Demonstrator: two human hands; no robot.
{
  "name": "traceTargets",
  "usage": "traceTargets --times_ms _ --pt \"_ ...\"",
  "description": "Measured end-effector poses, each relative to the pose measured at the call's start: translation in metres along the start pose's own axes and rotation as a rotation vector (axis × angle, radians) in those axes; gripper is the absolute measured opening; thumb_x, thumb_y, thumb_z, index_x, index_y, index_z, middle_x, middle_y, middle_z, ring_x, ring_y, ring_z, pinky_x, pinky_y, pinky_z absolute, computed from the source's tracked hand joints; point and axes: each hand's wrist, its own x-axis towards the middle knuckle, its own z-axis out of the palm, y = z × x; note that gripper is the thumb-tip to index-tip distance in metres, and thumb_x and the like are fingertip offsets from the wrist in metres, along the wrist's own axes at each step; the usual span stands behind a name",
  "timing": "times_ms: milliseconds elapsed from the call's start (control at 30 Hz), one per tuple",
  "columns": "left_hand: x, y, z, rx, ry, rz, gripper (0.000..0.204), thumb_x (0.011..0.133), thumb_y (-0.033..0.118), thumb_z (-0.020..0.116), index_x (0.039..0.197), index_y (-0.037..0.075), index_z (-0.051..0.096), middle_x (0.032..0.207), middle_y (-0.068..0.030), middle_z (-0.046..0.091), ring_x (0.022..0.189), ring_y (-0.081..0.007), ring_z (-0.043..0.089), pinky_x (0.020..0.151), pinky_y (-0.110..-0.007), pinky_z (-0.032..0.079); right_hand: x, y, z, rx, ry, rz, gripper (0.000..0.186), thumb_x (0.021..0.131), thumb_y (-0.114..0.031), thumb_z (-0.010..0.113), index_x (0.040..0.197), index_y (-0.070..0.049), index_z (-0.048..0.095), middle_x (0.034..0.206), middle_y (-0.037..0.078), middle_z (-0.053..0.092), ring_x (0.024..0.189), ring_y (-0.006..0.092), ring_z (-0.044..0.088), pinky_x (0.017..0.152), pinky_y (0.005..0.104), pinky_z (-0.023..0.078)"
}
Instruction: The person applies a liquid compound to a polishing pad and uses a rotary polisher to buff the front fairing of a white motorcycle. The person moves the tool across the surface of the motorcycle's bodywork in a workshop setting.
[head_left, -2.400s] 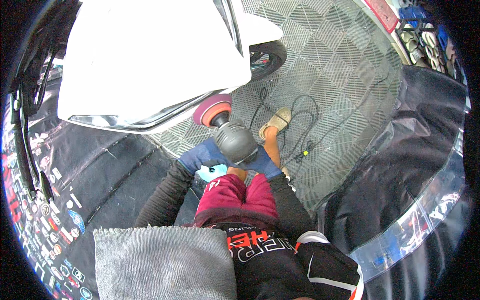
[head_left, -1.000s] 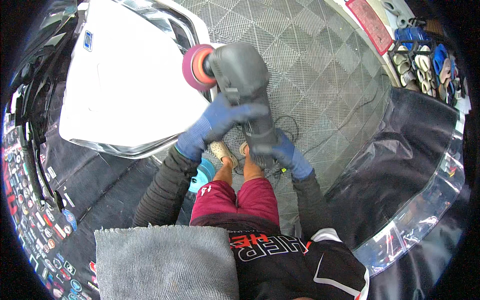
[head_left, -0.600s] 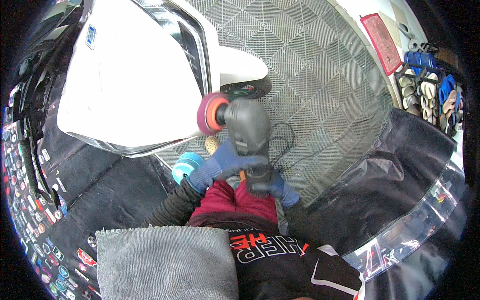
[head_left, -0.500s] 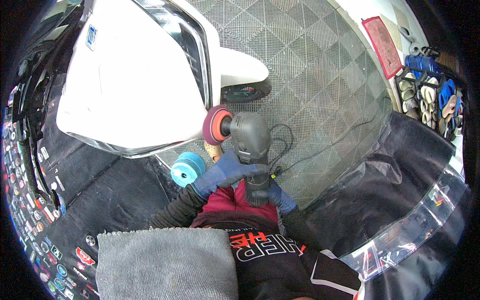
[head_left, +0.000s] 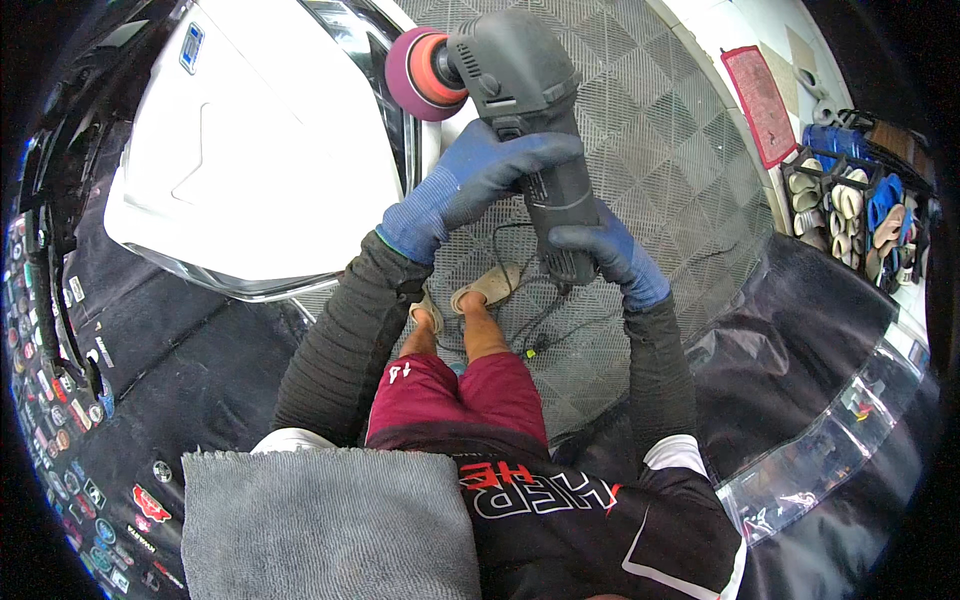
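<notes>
A thick grey towel lies on the left side of the person's chest, over a black shirt with red and white print. Long dark sleeves run out to two hands in blue gloves.

The left hand has its fingers wrapped tight around the middle of a big black polisher. The right hand is clamped on the back end of it, with some fingers hidden behind. The polisher is held up in front of the person, its head tipped toward the far side. On its left sticks out a round purple and orange pad.

Lower down are dark red shorts and tan clogs. A black cord loops by the clogs, with a small yellow bit near it.

To the left is a big white vehicle with a shiny edge. The pad is in front of that edge, and I cannot tell if they touch. The grey floor has a diamond pattern. Far off on the right are a red mat and a rack full of shoes.
</notes>
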Motion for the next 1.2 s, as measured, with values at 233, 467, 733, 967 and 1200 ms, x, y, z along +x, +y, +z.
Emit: traceTargets --times_ms 233,467,733,967,1200 --pt "-0.068 -0.034 0.048 -0.132 0.025 -0.291 0.047 0.087 0.021 0.078 0.126 0.0 0.062 0.121 -0.0116 0.067 0.108 -0.0188 0.065 0.095 -0.036 0.054 -0.042 0.113 0.05 0.139 -0.033 0.055 0.066 0.075 -0.014 0.079 0.136 -0.005 0.052 0.122 0.007 0.064 0.111 0.0196 0.062 0.098 0.0382 0.051" --pt "-0.14 -0.046 0.084 -0.163 0.073 -0.623 0.054 0.085 0.021 0.081 0.129 0.001 0.059 0.12 -0.0112 0.068 0.108 -0.0188 0.065 0.093 -0.035 0.054 -0.092 0.233 0.107 0.465 -0.213 0.291 0.075 0.07 -0.018 0.082 0.137 -0.006 0.051 0.128 0.008 0.061 0.118 0.0222 0.06 0.103 0.0388 0.047" --pt "-0.076 -0.043 0.051 -0.088 0.037 -0.343 0.049 0.084 0.028 0.079 0.122 0.001 0.065 0.116 -0.0104 0.069 0.105 -0.0178 0.066 0.092 -0.035 0.054 -0.045 0.146 0.053 -0.037 -0.039 -0.114 0.047 0.08 -0.021 0.08 0.123 -0.006 0.066 0.113 0.007 0.07 0.105 0.0174 0.065 0.091 0.0364 0.054" --pt "-0.009 -0.021 0.004 -0.143 0.072 -0.029 0.045 0.09 0.02 0.074 0.127 -0.002 0.061 0.12 -0.0095 0.067 0.107 -0.0165 0.065 0.092 -0.033 0.055 0.002 0.009 0.009 -0.068 -0.022 0.024 0.06 0.076 -0.02 0.077 0.129 -0.002 0.057 0.114 0.008 0.066 0.101 0.0174 0.064 0.089 0.0336 0.054" --pt "-0.053 -0.04 0.049 -0.102 0.078 -0.29 0.052 0.086 0.021 0.078 0.128 -0.001 0.059 0.117 -0.0095 0.068 0.111 -0.0193 0.064 0.096 -0.036 0.053 -0.026 0.124 0.022 -0.009 -0.115 0.066 0.053 0.083 -0.022 0.079 0.132 -0.008 0.063 0.127 0.006 0.066 0.115 0.021 0.062 0.1 0.0396 0.051"
